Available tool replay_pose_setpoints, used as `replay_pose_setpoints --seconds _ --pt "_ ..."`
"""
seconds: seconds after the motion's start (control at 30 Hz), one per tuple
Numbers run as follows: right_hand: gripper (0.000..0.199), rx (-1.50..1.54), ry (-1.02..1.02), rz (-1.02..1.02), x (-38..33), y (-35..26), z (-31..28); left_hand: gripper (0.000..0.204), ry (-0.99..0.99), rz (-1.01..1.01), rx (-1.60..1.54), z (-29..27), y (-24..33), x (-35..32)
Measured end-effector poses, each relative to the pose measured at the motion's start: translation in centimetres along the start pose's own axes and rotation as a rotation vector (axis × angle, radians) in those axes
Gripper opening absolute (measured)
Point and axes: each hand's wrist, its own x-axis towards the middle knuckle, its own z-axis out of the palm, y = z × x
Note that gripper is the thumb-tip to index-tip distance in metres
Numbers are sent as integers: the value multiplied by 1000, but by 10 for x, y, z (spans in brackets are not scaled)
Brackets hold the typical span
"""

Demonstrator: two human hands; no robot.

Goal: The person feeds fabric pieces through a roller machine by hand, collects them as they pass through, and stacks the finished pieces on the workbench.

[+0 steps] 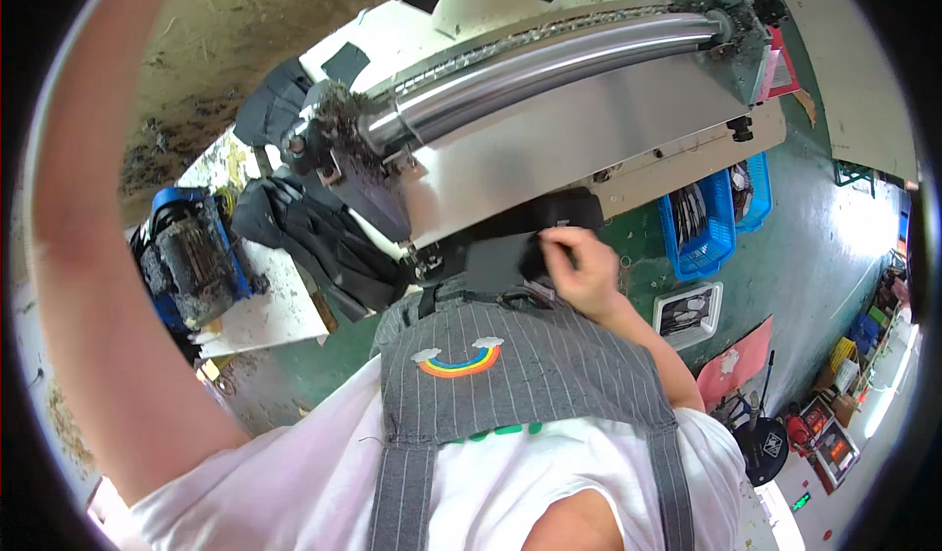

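Observation:
My right hand (586, 274) is in front of my apron, just below the near edge of the machine. Its fingers are curled closed at the edge of a flat dark grey piece (496, 262), which looks like cloth; slight blur hides the exact grip. My left arm (93, 247) reaches up along the left side, and its hand lies beyond the picture. Ahead stands a machine with a long shiny metal roller (549, 65) and a sloping metal plate (569, 144). Dark lint clings to both roller ends.
Black cloth pieces (314, 237) are heaped left of the machine, near a blue lint-covered device (191, 257). Blue baskets (721, 242) and a white tray (714, 320) with dark pieces stand on the green floor at right. A pink sheet (738, 360) lies beyond them.

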Motion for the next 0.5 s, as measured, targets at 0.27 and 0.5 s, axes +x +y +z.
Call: replay_pose_setpoints --seconds 0.27,0.5 --pt "20 383 116 523 63 5 -29 31 -431 -302 -306 232 130 -19" --pt "22 -253 -121 -319 31 31 13 40 -371 -437 -299 254 106 -35"
